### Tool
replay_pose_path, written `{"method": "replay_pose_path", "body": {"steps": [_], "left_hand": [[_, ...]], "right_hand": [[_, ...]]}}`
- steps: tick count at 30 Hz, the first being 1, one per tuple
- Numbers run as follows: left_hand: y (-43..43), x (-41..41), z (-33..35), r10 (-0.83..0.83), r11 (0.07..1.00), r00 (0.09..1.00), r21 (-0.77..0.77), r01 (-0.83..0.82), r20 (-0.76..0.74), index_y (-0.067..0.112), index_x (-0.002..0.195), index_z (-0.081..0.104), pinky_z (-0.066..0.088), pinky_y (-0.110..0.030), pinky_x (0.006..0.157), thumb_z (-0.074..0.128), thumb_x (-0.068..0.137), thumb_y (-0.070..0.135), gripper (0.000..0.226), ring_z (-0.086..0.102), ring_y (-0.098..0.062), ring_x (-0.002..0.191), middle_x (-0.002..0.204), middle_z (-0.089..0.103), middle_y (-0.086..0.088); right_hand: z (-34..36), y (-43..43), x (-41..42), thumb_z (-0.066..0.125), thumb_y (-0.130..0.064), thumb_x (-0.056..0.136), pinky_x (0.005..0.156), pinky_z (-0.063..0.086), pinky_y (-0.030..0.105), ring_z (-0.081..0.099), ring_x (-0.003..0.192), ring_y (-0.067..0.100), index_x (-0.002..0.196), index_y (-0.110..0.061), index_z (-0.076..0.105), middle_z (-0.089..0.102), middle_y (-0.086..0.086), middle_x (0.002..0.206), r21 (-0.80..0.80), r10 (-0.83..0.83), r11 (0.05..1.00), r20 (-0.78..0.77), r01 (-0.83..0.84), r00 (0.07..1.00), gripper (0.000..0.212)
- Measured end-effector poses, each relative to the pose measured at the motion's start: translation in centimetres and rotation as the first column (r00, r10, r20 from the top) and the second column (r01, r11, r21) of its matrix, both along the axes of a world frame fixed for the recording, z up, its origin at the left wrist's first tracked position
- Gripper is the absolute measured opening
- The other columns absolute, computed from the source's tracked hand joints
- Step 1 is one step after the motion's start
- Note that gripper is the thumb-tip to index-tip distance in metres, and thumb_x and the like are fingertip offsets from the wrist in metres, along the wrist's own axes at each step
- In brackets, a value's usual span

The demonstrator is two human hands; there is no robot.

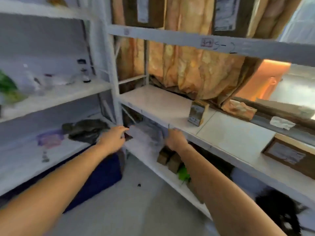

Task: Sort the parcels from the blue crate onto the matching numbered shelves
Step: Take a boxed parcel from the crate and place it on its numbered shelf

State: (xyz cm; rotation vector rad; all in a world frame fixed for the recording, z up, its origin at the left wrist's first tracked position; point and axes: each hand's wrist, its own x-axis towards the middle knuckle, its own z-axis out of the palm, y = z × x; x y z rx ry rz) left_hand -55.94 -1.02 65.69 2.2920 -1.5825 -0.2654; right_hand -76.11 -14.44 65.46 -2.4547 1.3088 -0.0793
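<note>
A pale grey soft parcel (146,137) is held between both hands at the corner where two white shelf racks meet, just below the middle shelf (160,103) of the right rack. My left hand (114,138) grips its left edge and my right hand (175,140) grips its right edge. The beam above the middle shelf carries a handwritten label (225,46) that reads roughly "5-2". The blue crate (102,176) sits on the floor under the left rack, mostly hidden by my left forearm. The picture is blurred.
A small brown box (197,113) stands on the middle right shelf and a flat brown parcel (289,155) lies at its right end. Brown boxes (170,160) and a green item (184,174) sit on the lower shelf. A black bag (87,130) lies on the left rack.
</note>
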Motion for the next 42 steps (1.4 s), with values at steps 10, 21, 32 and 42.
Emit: {"method": "replay_pose_path", "body": {"steps": [10,21,32,42], "left_hand": [[21.2,15.8,0.9,0.467,0.884,0.873,-0.03,-0.467,0.142,0.016,0.145,0.031,0.035,-0.03,0.105,0.046,0.089,0.008,0.059,0.036,-0.022,0.135,0.151,0.033,-0.005],[17.8,24.5,-6.5,0.581,0.806,0.81,0.085,-0.586,0.077,0.017,0.149,0.02,0.021,-0.028,0.114,0.043,0.092,0.015,0.061,0.022,-0.018,0.143,0.156,0.021,-0.004],[16.0,30.5,-12.9,0.681,0.704,0.732,0.287,-0.65,-0.011,0.02,0.148,0.024,0.034,-0.031,0.11,0.045,0.088,0.014,0.063,0.031,-0.021,0.137,0.154,0.026,0.0],[17.1,45.5,-19.5,0.67,0.713,0.735,0.371,-0.595,-0.109,0.02,0.145,0.029,0.027,-0.026,0.111,0.044,0.091,0.009,0.057,0.03,-0.018,0.138,0.153,0.027,-0.002]], "right_hand": [[0.8,13.7,22.8,0.051,-0.02,0.091,0.107,0.037,0.036,0.042,0.129,0.025,0.13,-0.01,0.05,0.047,0.008,0.14,-0.129,0.579,0.797,-0.118,-0.59,0.807,0.041],[-3.5,6.9,34.8,0.05,-0.023,0.092,0.108,0.036,0.036,0.038,0.134,0.024,0.138,-0.018,0.045,0.042,0.004,0.144,-0.011,0.692,0.698,-0.247,-0.716,0.678,0.047],[-9.5,1.7,47.5,0.044,-0.02,0.097,0.099,0.042,0.038,0.046,0.125,0.029,0.137,-0.017,0.045,0.046,0.009,0.14,0.236,0.769,0.619,-0.374,-0.749,0.518,0.04],[-21.1,2.4,58.3,0.042,-0.022,0.098,0.099,0.041,0.031,0.045,0.127,0.026,0.139,-0.016,0.043,0.043,0.007,0.139,0.53,0.758,0.644,-0.343,-0.552,0.554,0.042]]}}
